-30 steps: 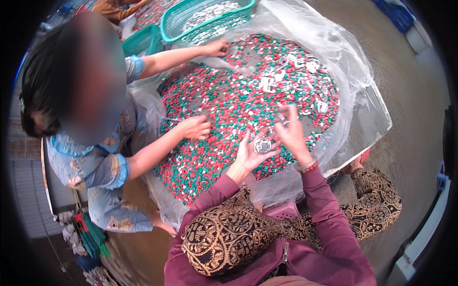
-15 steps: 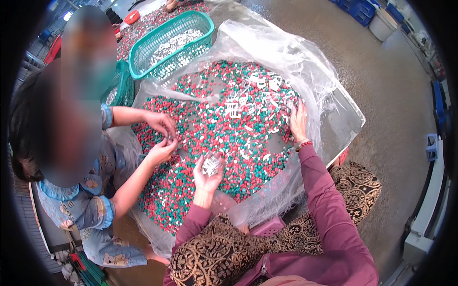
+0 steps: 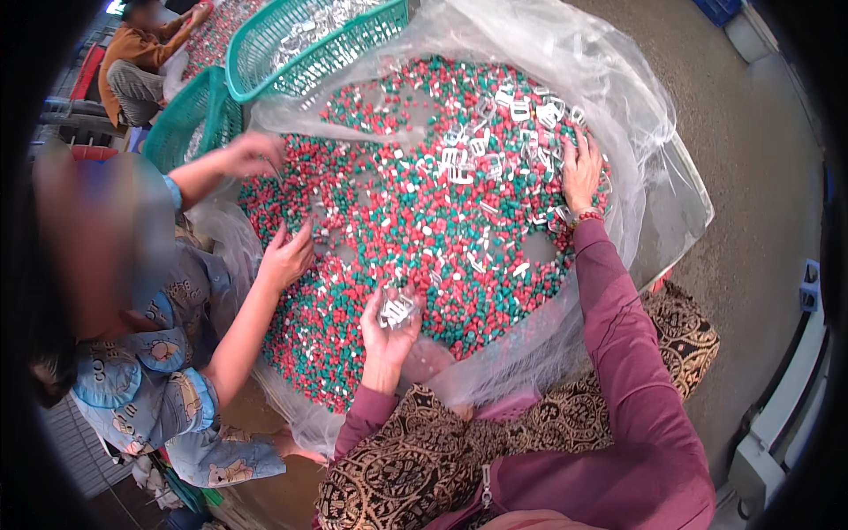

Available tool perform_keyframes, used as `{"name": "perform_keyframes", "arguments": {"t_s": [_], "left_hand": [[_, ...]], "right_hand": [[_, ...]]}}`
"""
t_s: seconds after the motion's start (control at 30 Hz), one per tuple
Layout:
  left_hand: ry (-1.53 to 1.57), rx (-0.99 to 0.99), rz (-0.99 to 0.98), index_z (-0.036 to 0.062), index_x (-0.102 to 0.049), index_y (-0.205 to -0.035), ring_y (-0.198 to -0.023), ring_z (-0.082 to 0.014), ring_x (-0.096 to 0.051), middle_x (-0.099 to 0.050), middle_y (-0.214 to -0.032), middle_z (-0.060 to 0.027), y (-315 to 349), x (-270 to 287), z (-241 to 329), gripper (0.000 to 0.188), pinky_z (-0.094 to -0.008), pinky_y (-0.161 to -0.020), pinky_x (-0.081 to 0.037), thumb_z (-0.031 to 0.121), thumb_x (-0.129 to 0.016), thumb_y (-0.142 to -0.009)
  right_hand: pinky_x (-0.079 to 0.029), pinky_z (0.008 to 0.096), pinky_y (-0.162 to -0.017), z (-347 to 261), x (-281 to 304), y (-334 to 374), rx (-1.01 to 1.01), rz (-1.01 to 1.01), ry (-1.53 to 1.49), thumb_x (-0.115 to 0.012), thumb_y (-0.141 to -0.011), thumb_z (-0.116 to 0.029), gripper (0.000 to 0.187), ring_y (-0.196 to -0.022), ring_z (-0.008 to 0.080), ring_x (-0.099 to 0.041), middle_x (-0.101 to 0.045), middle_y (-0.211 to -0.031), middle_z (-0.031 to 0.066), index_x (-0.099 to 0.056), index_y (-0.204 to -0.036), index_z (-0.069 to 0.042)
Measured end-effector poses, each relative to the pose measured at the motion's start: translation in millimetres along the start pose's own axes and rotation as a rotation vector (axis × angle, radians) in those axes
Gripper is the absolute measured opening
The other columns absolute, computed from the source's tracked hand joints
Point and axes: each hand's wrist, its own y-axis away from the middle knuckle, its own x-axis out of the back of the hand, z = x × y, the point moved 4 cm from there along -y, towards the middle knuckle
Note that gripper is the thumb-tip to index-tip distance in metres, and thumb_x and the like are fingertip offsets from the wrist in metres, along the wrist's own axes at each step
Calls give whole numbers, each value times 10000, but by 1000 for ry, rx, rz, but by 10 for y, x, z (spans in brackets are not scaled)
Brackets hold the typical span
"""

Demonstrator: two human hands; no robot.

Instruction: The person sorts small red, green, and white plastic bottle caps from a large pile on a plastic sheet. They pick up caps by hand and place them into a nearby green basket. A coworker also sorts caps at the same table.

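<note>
A big heap of small red, green and white plastic pieces (image 3: 415, 221) lies on a clear plastic sheet (image 3: 618, 97). My left hand (image 3: 389, 322) is cupped, palm up, at the near edge of the heap and holds a bunch of white clips (image 3: 397, 309). My right hand (image 3: 581, 172) is stretched out over the far right of the heap, fingers spread and palm down on loose white clips (image 3: 530, 110). My sleeves are maroon.
A co-worker in a blue printed top sits at the left with both hands (image 3: 287, 256) in the heap. Two teal mesh baskets (image 3: 265, 53) stand at the back left, one with white clips. Another person (image 3: 132, 62) sits far back. Bare concrete floor lies to the right.
My right hand has reached farther out onto the white clips at the heap's far side. My left hand stays cupped with clips. The co-worker's hands have spread apart.
</note>
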Motion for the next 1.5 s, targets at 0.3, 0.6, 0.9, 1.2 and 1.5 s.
{"name": "perform_keyframes", "arguments": {"t_s": [0.3,0.6,0.9,1.2,1.5], "left_hand": [[27,-2,-163,57,-539,-870,-995,-331,-574,-595,-1061,-152,-10,-188,-59,318,-408,-670,-589,364,-484,-933],[-48,-118,-285,46,-556,-1021,-1138,-380,-529,-573,-1173,-115,205,-58,165,212,-442,-731,-589,159,-625,-856],[-730,-409,-178,77,-596,-979,-835,-170,-621,-589,-916,-28,230,-251,519,169,-317,-572,-562,66,-611,-812],[-2339,-752,353,62,-616,-1154,-1046,-391,-551,-530,-1132,-256,56,-41,302,510,-469,-881,-451,286,-749,-715],[-1920,-831,18,39,-655,-947,-750,-164,-580,-555,-908,-64,12,-215,288,307,-307,-595,-478,258,-754,-755]], "right_hand": [[-228,567,-1043,-1437,-168,1306,154,-286,-132,-606,-834,-409,603,-1280,443,-257,-291,-1362,244,-405,-1390,-288],[-491,325,-822,-1783,-58,1811,40,-881,-604,-651,-785,-76,294,-960,229,-583,-567,-1080,97,-662,-1078,-91],[-597,324,-699,-1972,568,1545,-697,-1081,-1331,-642,-812,32,640,-1003,193,-604,-565,-1159,136,-385,-1390,-68],[-589,424,-787,-1511,276,1664,-745,-1188,-1204,-462,-842,81,711,-1128,317,-541,-456,-1324,197,-217,-1469,-147],[-399,655,-948,-1709,494,1661,-1086,-1289,-1727,-324,-983,-452,638,-1255,433,-406,-299,-1439,249,-95,-1478,-121]]}}
